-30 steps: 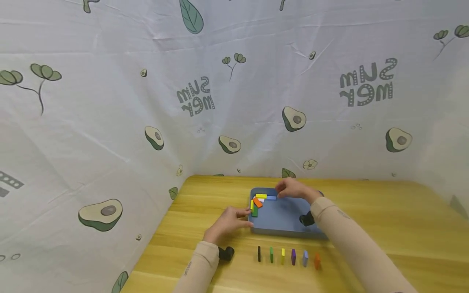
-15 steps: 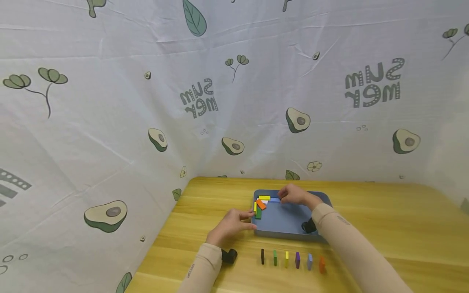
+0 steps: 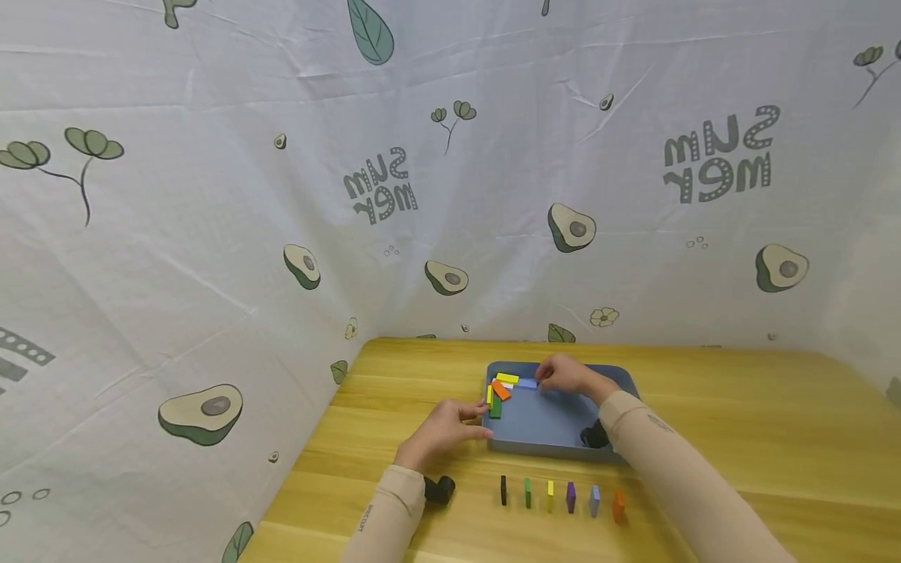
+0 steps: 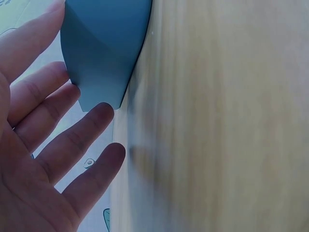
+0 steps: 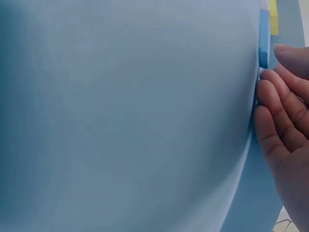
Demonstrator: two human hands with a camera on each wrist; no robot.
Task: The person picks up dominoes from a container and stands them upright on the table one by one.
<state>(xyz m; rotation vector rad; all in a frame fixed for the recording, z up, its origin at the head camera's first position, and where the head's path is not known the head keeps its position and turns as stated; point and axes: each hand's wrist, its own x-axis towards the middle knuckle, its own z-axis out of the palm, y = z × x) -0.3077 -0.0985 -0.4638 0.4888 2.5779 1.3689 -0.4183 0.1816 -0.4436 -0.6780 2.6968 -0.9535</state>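
On the table sits a tray; at its left rim is the left hand, fingers spread; along its far side, right hand at the blue block, whether gripping I cannot tell.

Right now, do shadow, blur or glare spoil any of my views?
Head view: evenly lit, with soft shadows on the table and the row of standing blocks looking small. Left wrist view: the left hand is dim, the wood grain smeared. Right wrist view: the tray looks nearly featureless, darker at the picture's left; the blue block beside the right hand reads clearer. No strong glare.
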